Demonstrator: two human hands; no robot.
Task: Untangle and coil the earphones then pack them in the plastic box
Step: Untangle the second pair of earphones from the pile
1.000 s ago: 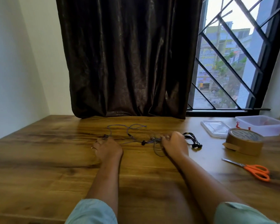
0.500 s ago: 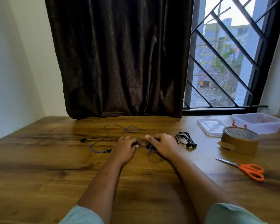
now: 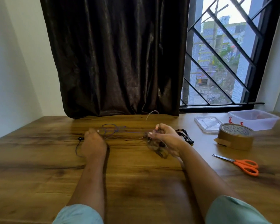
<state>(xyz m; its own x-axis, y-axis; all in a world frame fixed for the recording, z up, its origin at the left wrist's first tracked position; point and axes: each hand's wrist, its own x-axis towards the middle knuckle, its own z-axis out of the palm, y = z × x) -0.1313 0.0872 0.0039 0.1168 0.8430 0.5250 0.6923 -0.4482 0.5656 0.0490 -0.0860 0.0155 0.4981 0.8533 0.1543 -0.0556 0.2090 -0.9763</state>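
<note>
- The left hand (image 3: 94,143) curls its fingers over one end of the thin purple earphone cord (image 3: 132,132).
- The right hand (image 3: 166,138) pinches the other end, thumb against fingertips, with a blurred tangle below it.
- The cord runs straight between them over the brown wooden table (image 3: 39,167). Pulling gently should loosen knots rather than tighten them.
- The clear plastic box (image 3: 255,122) stands open, well apart on the right.

My left hand (image 3: 94,143) hides its own fingers. The cord tangle (image 3: 158,150) in my right hand (image 3: 167,138) is blurred; the black earphones (image 3: 184,133) sit partly behind that hand.
</note>
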